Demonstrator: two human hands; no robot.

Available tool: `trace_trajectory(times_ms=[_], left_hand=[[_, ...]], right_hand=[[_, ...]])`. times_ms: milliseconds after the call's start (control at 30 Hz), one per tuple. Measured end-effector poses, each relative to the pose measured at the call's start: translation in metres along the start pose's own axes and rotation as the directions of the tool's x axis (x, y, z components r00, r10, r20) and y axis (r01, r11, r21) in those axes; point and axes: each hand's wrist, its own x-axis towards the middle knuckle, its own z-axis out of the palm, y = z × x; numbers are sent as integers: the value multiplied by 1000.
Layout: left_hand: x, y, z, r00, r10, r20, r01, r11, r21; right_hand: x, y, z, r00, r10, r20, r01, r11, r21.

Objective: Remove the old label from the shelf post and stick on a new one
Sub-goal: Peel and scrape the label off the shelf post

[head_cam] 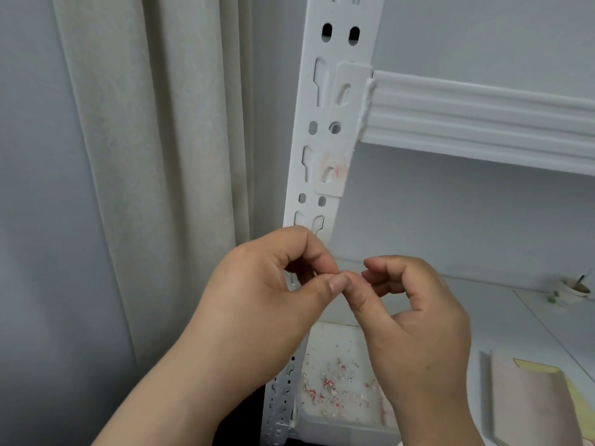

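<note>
A white slotted shelf post (322, 130) rises through the middle of the head view. Faint red and pink label residue (335, 170) shows on it just below the shelf beam. In front of the post, lower down, my left hand (267, 297) and my right hand (415, 320) meet at the fingertips. Both pinch at one spot, thumb tips touching. Whatever sits between the fingers is too small to see; it may be a scrap of label.
A white tray (341, 420) below the hands holds several red and white label scraps. A pink and yellow pad of paper (531, 403) lies at the lower right. A small bowl (574, 286) stands on the shelf at the far right. A curtain (145, 156) hangs at the left.
</note>
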Motion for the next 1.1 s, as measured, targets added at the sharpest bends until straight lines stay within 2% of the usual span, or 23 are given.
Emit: trace_trajectory(times_ms=[133, 300, 367, 467, 567, 667, 733, 833, 1100], left_hand=[[1, 7, -5, 995, 58, 80, -78, 959, 274], [4, 2, -10, 982, 62, 178, -130, 908, 398], [6, -5, -9, 975, 18, 220, -89, 945, 316], [8, -18, -7, 939, -89, 332, 112, 993, -49], [6, -26, -2, 910, -97, 404, 260, 891, -373], [5, -30, 3, 915, -118, 386, 327, 776, -539], [6, -32, 5, 920, -161, 357, 354, 732, -582], [7, -30, 7, 930, -168, 326, 333, 762, -556], [7, -32, 14, 951, -189, 244, 293, 802, -521]], right_hand=[[2, 5, -3, 998, -21, 57, 24, 998, -55], [5, 7, -6, 984, 48, 172, -37, 997, -66], [6, 6, -7, 969, 103, 226, -102, 995, -16], [5, 2, -7, 914, 209, 349, -270, 953, 137], [3, 1, -3, 861, 248, 444, -385, 888, 252], [1, 1, -1, 838, 272, 474, -455, 828, 328], [1, 2, -1, 838, 294, 459, -478, 801, 361], [1, 4, -1, 844, 307, 440, -485, 788, 380], [-3, -3, 0, 884, 204, 420, -413, 761, 500]])
